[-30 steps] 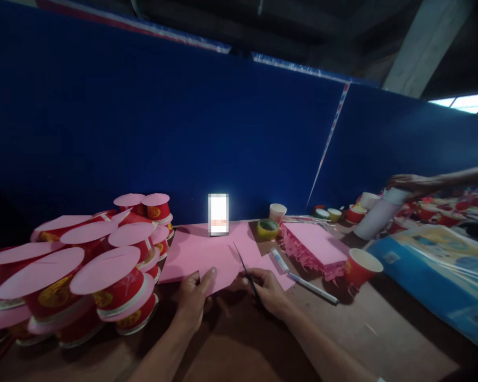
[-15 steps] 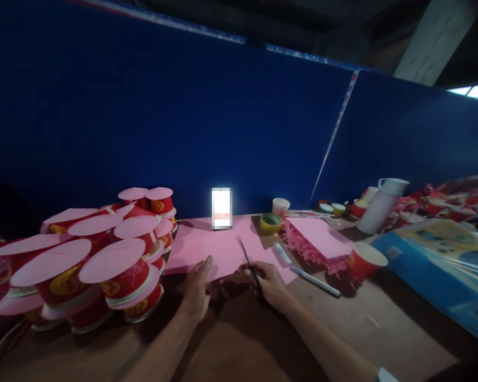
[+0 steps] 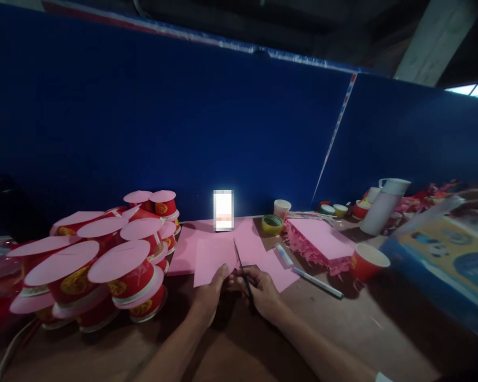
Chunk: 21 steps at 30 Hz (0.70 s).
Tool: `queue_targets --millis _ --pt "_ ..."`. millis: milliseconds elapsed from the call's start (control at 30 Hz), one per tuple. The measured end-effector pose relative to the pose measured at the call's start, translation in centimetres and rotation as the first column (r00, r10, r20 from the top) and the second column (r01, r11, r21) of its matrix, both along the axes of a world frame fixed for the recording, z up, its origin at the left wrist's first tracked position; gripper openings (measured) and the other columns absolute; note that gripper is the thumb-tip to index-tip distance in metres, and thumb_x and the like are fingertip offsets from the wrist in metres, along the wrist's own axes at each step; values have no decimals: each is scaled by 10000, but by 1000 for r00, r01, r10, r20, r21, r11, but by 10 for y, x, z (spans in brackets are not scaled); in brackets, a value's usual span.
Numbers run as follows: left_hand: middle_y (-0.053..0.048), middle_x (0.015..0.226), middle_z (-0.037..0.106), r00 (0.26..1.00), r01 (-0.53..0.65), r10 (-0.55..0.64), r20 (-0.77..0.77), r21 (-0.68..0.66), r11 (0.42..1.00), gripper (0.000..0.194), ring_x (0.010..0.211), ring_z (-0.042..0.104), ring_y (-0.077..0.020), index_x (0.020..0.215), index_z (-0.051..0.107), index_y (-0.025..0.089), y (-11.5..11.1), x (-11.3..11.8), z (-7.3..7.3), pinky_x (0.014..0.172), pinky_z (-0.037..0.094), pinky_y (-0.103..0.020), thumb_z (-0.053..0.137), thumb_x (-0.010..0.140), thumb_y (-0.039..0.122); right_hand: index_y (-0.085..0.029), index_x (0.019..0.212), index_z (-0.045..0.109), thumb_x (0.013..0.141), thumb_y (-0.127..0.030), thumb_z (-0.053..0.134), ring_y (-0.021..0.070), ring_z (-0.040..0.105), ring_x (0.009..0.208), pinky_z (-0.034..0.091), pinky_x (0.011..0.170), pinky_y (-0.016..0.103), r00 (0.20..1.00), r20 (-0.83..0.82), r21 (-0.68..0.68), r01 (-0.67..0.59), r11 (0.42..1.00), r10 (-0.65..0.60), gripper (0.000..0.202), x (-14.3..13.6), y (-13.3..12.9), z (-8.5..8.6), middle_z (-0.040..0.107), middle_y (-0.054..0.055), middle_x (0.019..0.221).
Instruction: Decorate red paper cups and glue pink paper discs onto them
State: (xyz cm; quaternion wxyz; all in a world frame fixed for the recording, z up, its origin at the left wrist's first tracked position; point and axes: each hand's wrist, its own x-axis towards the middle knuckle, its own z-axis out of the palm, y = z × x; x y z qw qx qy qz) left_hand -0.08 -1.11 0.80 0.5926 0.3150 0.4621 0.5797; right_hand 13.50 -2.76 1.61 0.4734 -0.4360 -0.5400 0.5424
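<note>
Pink sheet now lifted by left hand.

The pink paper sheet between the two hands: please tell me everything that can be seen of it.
The pink paper sheet is plain, thin and matte, roughly rectangular. It is raised slightly over other pink sheets lying on the brown table. The left hand pinches its near edge with the thumb on top. The right hand holds dark scissors at its right edge, blades pointing away.

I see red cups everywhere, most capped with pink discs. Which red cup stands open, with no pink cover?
The red paper cup standing alone right of the fringed pink paper stack; its white rim is open, while the piled cups at left carry pink discs.
</note>
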Motion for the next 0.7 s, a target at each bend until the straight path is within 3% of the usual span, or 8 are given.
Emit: queue_targets --millis 100,233,467,700 --pt "-55 687 688 1000 -20 19 -23 -41 999 392 591 628 -155 807 650 115 2 -2 -2 556 499 -259 722 609 446 -160 936 650 706 -439 678 85 485 477 372 408 182 999 -36 -28 -23 999 22 363 -1 -1 3 627 4 677" --pt "-58 618 669 990 -48 28 -138 -140 989 450 469 581 -145 804 654 103 -1 -3 3 343 331 -212 715 582 490 -153 942 649 684 -473 686 89 491 469 373 409 189 999 -44 -45 -13 999 11 413 -1 0 2 639 10 666" --pt "-58 589 661 996 -58 46 -73 -169 984 423 471 584 -147 754 654 118 -2 -3 10 360 355 -214 730 560 486 -146 921 620 713 -475 655 63 433 386 345 378 176 1000 -9 -42 -4 999 4 390 2 2 -3 538 -49 536" --pt "-39 612 661 995 -99 93 -41 -174 980 374 504 601 -135 748 660 120 0 -3 12 447 444 -226 744 562 434 -143 945 621 740 -471 635 69 443 427 360 394 176 998 48 -2 -43 999 43 387 4 0 0 525 -42 554"
